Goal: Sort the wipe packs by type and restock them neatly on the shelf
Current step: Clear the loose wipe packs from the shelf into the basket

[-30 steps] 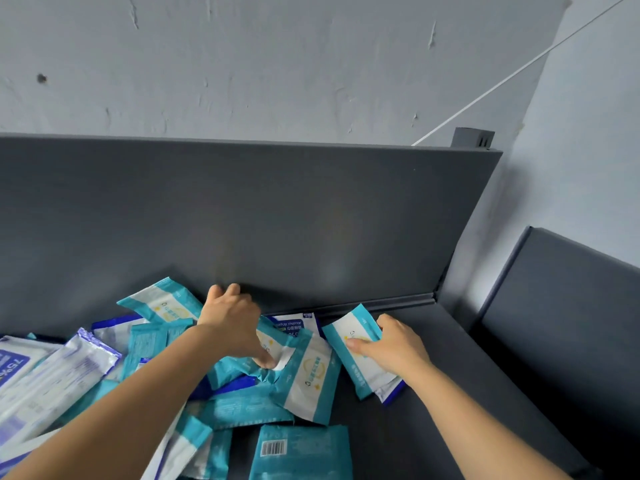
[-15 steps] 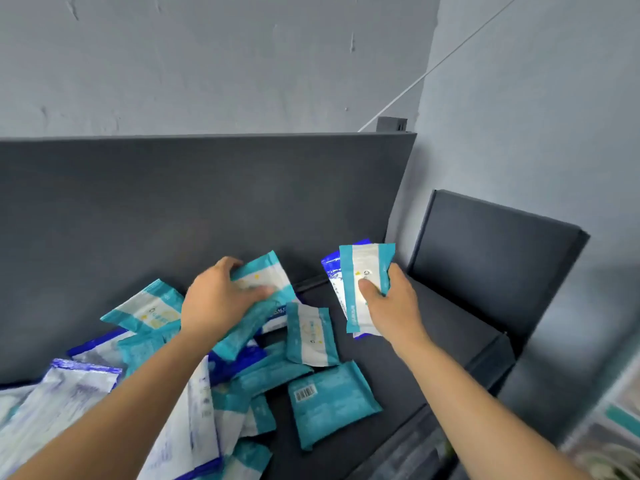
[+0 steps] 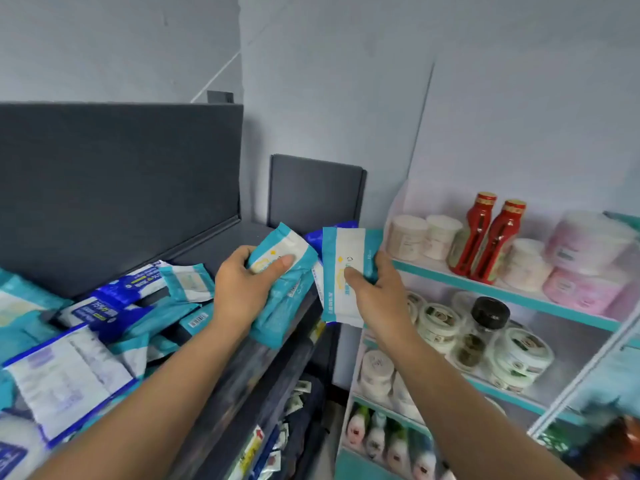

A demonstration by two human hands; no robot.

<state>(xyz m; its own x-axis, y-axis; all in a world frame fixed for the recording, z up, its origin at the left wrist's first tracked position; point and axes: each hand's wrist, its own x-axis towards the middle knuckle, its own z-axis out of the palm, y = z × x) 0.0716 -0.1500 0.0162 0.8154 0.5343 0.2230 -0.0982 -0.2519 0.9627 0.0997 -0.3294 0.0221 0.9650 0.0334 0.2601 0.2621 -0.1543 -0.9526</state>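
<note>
A second ago both hands were down low in the pile [image 3: 114, 306] of wipe packs. Now they are up in the middle of the frame, and each one has something in it.

The left hand [image 3: 239, 292] is closed around a teal pack [image 3: 289, 299], with the thumb lying across the front. It may hold more than one pack, but I cannot tell. The right hand [image 3: 381, 296] pinches a white-and-teal pack [image 3: 341, 251] with the thumb on its face. A blue pack [image 3: 317, 239] peeks out behind it in the same grip. The packs in the two hands are just beside each other, almost touching.

The view has swung to the right too. The pile now sits in the lower left of the frame on the dark shelf [image 3: 221, 244], and the hands are out past its right end. On the right a side shelf [image 3: 450, 279] has come into sight, with red bottles [image 3: 491, 237] and jars [image 3: 440, 317] on it.

So I think the picking-out part is going well — the teal ones are being pulled away from the mess. But the blue pack looks like a different kind, so it may need to be split off. Nothing is lined up yet — most packs are in a jumble, so there is lots left to do.
</note>
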